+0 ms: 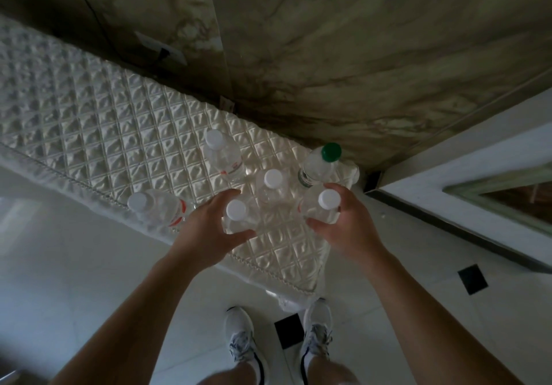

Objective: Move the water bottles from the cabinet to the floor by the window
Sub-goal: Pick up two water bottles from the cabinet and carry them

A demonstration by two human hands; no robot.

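You stand at the cabinet, its quilted tabletop (89,116) carrying six water bottles, at the pick-up step of the move to the floor by the window. At the left, near the front edge, a red-banded bottle (158,205) stands untouched; farther back, a second red-banded bottle (222,157) waits upright. Your left hand (209,226) wraps a white-capped bottle (236,210) below its neck, fingers (227,195) curled round the far side and thumb closing on the near side. Between your hands a small clear bottle (272,181) stands free, and just behind your right hand is a green-capped bottle (321,163). Your right hand (343,226) clasps another white-capped bottle (327,201) the same way, fingers hooked over its far shoulder. Whether either bottle has left the cloth cannot be told from above. Both grips look set, so the next move appears to call for a straight lift, clear of the neighbours that crowd both bottles, then a turn and a carry to the white-tiled floor (74,265). A white frame (478,160) runs along the right; whether it is the window is unclear. Four bottles would remain for later trips.
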